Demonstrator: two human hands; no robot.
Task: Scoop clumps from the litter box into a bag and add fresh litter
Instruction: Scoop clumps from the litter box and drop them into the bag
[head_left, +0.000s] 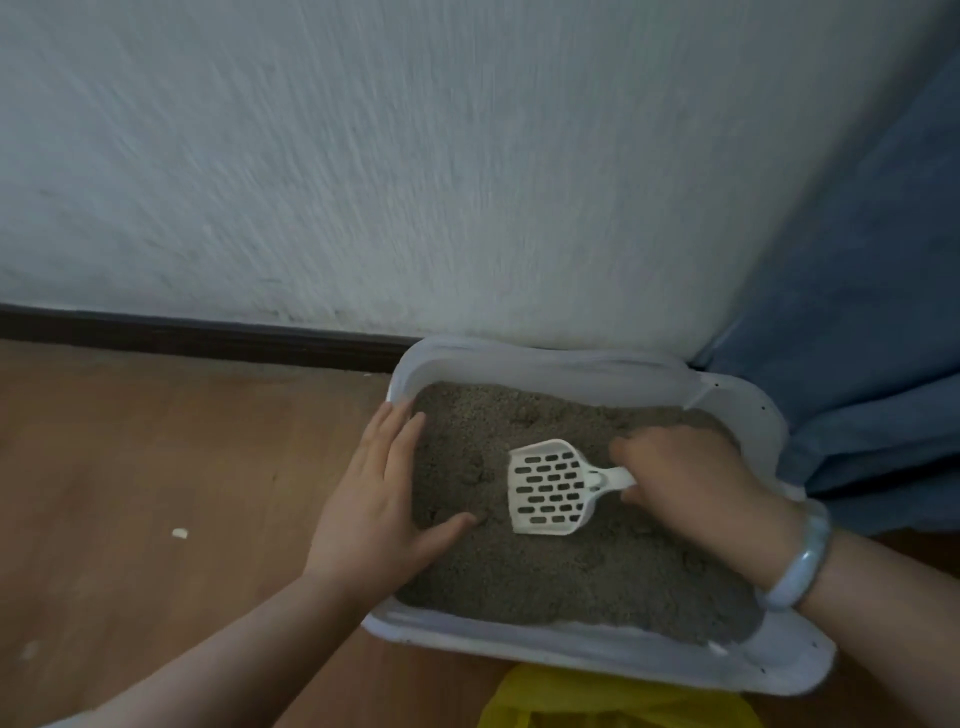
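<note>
A white litter box (587, 644) full of grey litter (571, 571) sits on the wooden floor against the wall. My right hand (691, 483) grips the handle of a white slotted scoop (550, 488), whose empty head lies on the litter near the middle of the box. My left hand (379, 499) rests flat on the box's left rim, fingers straight, thumb reaching over the litter. A yellow bag (597, 699) lies on the floor just in front of the box, partly cut off by the frame's bottom edge.
A textured white wall (415, 182) with a dark baseboard (197, 338) runs behind the box. Blue fabric (872, 312) hangs at the right, touching the box's far corner. A small white scrap (179, 533) lies on the wooden floor (156, 467) to the left.
</note>
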